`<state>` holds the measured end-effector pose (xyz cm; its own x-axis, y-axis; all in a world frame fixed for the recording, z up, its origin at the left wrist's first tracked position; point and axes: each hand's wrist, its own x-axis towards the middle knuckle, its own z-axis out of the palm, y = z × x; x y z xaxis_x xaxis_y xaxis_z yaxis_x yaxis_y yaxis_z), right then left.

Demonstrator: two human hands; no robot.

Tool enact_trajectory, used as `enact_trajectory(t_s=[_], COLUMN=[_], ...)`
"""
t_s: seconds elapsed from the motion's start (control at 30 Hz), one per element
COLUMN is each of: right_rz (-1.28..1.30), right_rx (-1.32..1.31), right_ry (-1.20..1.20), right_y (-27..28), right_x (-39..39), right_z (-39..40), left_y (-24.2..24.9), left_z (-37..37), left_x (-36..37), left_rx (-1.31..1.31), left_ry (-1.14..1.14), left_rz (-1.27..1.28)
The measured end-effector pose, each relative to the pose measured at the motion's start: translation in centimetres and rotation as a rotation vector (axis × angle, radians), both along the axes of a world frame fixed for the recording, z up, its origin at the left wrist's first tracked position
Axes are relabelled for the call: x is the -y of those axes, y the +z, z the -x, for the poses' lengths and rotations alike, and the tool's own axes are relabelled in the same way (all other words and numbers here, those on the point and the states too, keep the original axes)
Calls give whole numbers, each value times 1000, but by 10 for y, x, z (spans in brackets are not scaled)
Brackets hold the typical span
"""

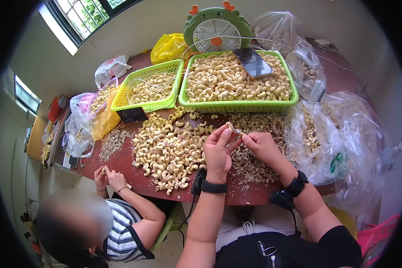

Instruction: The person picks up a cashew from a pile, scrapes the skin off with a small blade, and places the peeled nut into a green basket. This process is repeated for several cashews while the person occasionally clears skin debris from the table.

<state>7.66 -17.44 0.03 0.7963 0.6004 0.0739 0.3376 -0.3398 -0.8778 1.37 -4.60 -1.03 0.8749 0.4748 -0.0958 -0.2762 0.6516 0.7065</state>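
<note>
My left hand [219, 145] pinches a cashew nut [229, 125] between thumb and fingertips. In my right hand [264, 148] is a small peeling knife [240, 133], its tip meeting the nut; its blade is too small to make out fully. Both hands are above the red table. Below and left of them spreads a heap of cashew nuts [167, 149]. Under my right hand lies a pile of peeled skins [254, 167]. Beyond my hands stands a green basket [241, 106] full of cashews, with a phone [253, 62] resting on top.
A yellow-green basket [147, 107] of cashews stands left of the big one. Clear plastic bags [319, 143] crowd the right side. A green fan [216, 29] stands behind. At left, another person's hands [110, 178] hold something small. Cables run from my wristbands [214, 186].
</note>
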Motion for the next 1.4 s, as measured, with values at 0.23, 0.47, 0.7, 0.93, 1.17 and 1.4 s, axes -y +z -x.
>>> enact_trajectory(t_s=[0.23,0.47,0.7,0.93,1.17,1.4], right_rz=[-11,-107,-119,-128,-139,12], right_rx=[33,14,57,46,61,90], right_ry=[-19,110,97,99,89,-7], right_y=[-14,-66,-66,-74,-32,-11], right_x=[-3,-3,-5,-5,-11,-8], right_z=[-4,-32,-34,-37,-8,4], left_y=[-5,-18,-13,-16,-16,-5], left_z=[-5,-8,-6,-9,-8,1], left_x=[1,-1,-2,-1,-1,-1], left_rx=[-8,18,29,9,55,26], left_ry=[4,9,6,-7,2,34], left_rz=[2,-111,-147,-150,-81,-146])
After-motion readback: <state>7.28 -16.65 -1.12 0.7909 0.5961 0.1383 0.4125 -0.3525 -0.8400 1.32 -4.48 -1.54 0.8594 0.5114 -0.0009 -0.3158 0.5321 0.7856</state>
